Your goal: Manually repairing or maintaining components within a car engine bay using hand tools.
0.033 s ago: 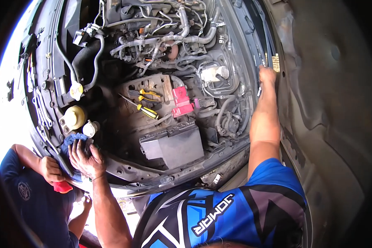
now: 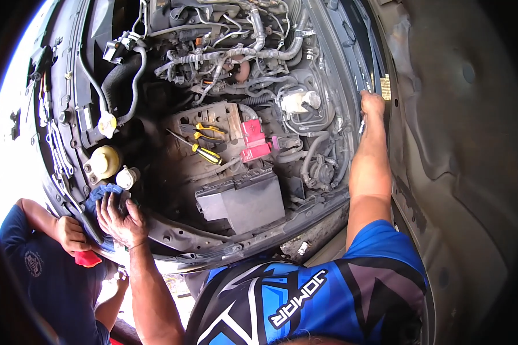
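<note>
My left hand lies with fingers spread on a bunched dark blue cloth at the left front corner of the engine bay. Beside it stand a yellowish capped reservoir and a smaller white cap. My right hand reaches far to the right, its fingers closed round a slim shiny metal bar near the windshield base. The bar shows above and below the fist; its exact kind is unclear. A yellow-and-black screwdriver and yellow-handled pliers lie on the rusty battery tray.
A co-worker's hand with a red cloth is at the lower left. Several wrenches lie along the front edge. A black box and red terminal cover sit mid-bay. The raised hood stands at right.
</note>
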Motion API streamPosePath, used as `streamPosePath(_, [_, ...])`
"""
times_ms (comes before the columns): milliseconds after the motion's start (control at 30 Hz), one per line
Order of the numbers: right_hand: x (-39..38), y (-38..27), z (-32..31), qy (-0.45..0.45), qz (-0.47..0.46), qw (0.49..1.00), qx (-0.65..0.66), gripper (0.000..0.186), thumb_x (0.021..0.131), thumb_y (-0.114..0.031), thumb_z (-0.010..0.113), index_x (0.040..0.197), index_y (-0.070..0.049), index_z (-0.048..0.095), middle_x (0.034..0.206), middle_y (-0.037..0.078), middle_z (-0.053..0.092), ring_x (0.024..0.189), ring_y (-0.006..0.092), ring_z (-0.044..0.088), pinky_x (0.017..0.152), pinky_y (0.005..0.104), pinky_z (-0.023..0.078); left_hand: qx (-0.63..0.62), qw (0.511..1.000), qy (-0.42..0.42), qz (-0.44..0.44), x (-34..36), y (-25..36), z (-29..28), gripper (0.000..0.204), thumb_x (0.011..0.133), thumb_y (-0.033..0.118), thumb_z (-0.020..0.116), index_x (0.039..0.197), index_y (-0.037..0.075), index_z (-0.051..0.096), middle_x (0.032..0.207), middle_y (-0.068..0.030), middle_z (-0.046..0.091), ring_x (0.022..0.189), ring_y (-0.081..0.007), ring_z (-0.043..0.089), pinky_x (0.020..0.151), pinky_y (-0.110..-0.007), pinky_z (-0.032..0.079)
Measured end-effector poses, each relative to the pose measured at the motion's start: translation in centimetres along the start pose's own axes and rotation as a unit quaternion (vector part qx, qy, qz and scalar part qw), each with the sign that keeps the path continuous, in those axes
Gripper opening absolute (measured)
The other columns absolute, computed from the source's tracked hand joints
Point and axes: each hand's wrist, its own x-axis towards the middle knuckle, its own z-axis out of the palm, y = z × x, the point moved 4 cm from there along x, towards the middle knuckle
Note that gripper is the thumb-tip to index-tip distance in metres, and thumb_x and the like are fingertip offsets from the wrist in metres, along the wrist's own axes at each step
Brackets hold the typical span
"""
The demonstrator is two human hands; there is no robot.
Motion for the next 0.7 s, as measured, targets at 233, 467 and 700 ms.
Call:
streamPosePath(233, [-0.9,-1.3,0.1,-0.071,0.004,0.995,0.073,0.022,0.077,-0.023,0.068,0.074,-0.002,0.061,0.059,0.006,0.051,0.047,0.0191,0.048,0.042,0.0368,0.038,0.004,1.0,0.011,-0.011,-0.5,-0.6,0.0,0.043,0.085,0.037,0.06,0.117,0.008,0.064,0.124,-0.013,0.061,0.125,-0.0348,0.049,0.105,-0.05,0.034])
streamPosePath(467, [-5.6,-7.2,-2.5,-0.297,-0.115,0.905,0.283,0.024,0.086,0.001,0.054,0.11,-0.001,0.057,0.081,0.009,0.062,0.062,0.0145,0.058,0.05,0.0284,0.049,0.001,1.0,0.01,-0.01,-0.2,-0.3,-0.3,0.044,0.085,0.037,0.06,0.118,0.008,0.063,0.125,-0.0131,0.06,0.125,-0.0348,0.049,0.106,-0.05,0.034])
streamPosePath(700, [-16.3,-12.8,7.8,-0.503,-0.181,0.838,0.107,0.013,0.085,-0.003,0.065,0.098,-0.004,0.06,0.069,0.002,0.058,0.051,0.0098,0.052,0.044,0.0246,0.043,0.001,1.0,0.003,-0.009,-0.2,-0.6,-0.1,0.044,0.086,0.037,0.06,0.119,0.007,0.063,0.124,-0.0134,0.061,0.125,-0.0352,0.049,0.106,-0.05,0.034])
